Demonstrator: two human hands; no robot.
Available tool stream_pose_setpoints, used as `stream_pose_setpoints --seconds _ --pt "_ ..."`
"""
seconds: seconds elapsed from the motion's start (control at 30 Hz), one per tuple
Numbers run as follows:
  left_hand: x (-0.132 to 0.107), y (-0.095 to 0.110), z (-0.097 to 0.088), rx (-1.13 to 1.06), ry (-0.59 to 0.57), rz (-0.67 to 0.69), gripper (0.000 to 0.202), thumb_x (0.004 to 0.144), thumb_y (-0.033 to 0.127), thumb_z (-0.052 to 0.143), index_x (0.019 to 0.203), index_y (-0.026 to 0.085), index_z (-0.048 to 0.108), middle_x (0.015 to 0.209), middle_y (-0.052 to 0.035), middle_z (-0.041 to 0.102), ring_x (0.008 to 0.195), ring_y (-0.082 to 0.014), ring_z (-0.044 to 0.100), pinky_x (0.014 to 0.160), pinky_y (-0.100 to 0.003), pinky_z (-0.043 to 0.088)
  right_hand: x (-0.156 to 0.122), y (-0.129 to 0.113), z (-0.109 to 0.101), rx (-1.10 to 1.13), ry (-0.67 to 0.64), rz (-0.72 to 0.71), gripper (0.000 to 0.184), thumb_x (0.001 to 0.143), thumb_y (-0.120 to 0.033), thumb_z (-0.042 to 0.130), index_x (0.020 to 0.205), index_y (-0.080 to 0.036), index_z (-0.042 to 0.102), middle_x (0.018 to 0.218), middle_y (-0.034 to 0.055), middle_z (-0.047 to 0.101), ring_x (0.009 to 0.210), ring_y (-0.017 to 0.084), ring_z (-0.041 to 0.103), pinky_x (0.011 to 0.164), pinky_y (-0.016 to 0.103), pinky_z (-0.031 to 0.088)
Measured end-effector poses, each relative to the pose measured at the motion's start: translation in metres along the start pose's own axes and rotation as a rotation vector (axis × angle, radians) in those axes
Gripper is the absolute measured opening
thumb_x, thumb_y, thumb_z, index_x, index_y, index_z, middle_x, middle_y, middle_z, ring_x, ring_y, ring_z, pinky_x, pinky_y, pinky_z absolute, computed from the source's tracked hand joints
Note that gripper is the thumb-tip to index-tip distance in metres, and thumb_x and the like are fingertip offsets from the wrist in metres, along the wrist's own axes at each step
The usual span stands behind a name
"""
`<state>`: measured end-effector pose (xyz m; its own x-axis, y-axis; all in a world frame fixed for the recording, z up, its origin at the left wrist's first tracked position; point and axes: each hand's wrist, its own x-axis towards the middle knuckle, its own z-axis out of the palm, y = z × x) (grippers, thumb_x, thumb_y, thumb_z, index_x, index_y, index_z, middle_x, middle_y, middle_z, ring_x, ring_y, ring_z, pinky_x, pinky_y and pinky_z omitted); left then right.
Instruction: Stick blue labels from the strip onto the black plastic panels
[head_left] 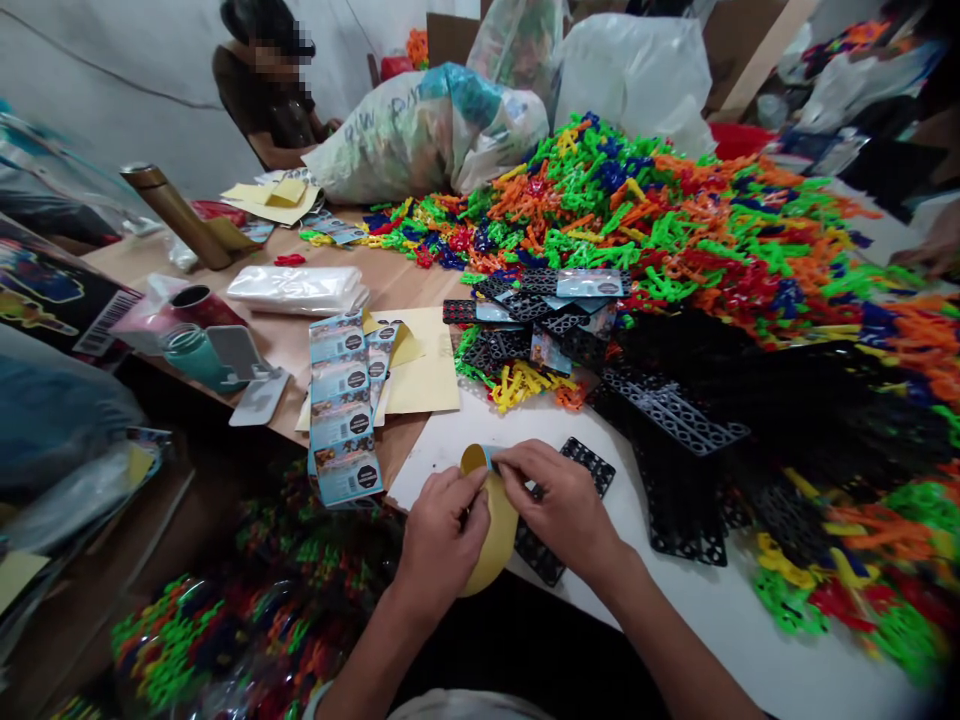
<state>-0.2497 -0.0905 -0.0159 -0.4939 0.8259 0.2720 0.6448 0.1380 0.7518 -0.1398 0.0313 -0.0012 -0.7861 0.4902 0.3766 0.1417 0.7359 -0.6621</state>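
Observation:
My left hand [437, 535] is closed on a curled yellow backing sheet [491, 545] near the table's front edge. My right hand [559, 505] pinches a small blue sticker [489, 457] at the sheet's top edge. Both hands hover over a black plastic grid plate [592, 462] that lies on the white table surface [697, 610]. A strip of blue printed labels [341, 410] hangs over the table edge just left of my hands.
A huge heap of coloured plastic pieces [675, 220] and black grid plates [675, 420] fills the table's right. Flat yellow sheets [424, 375], bottles [199, 355], a white bag stack [296, 288] lie left. Another person [274, 90] sits at the far end by stuffed bags [420, 130].

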Motion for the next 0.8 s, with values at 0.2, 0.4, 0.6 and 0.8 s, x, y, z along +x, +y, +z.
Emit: stream_pose_setpoints --seconds 0.2,0.4,0.6,0.8 --pt "0.001 0.002 0.003 -0.044 -0.015 0.016 0.026 0.089 0.018 0.05 0.107 0.018 0.069 0.079 -0.0036 0.061 0.08 -0.0165 0.058 0.072 -0.027 0.047 -0.003 -0.001 0.001 0.009 0.017 0.015 0.021 0.09 -0.014 0.048 0.095 -0.021 0.067 0.086 0.006 0.066 0.081 0.018 0.062 0.08 0.031 0.051" --pt "0.009 0.004 -0.005 -0.128 0.007 -0.082 0.026 0.089 0.02 0.051 0.105 0.02 0.071 0.074 -0.0016 0.058 0.074 -0.0146 0.057 0.067 -0.024 0.046 0.004 0.019 -0.004 0.5 0.214 0.439 0.014 0.084 -0.03 0.061 0.082 -0.018 0.067 0.074 0.0017 0.065 0.068 0.014 0.059 0.065 0.025 0.049" --pt "0.029 -0.007 -0.033 -0.275 0.008 -0.202 0.025 0.087 0.029 0.057 0.104 0.021 0.073 0.092 -0.0034 0.068 0.089 -0.0171 0.061 0.077 -0.026 0.046 0.001 0.047 -0.033 0.808 0.595 0.658 0.019 0.073 -0.032 0.075 0.082 -0.016 0.069 0.068 -0.0015 0.062 0.06 0.009 0.053 0.056 0.02 0.042" --pt "0.063 -0.024 -0.045 -0.358 0.074 -0.307 0.027 0.079 0.036 0.068 0.101 0.022 0.074 0.093 -0.0017 0.071 0.089 -0.0182 0.063 0.079 -0.027 0.046 -0.006 0.047 -0.065 0.959 0.758 0.588 0.021 0.068 -0.025 0.078 0.082 -0.016 0.066 0.06 -0.0045 0.058 0.05 0.005 0.049 0.046 0.015 0.035"
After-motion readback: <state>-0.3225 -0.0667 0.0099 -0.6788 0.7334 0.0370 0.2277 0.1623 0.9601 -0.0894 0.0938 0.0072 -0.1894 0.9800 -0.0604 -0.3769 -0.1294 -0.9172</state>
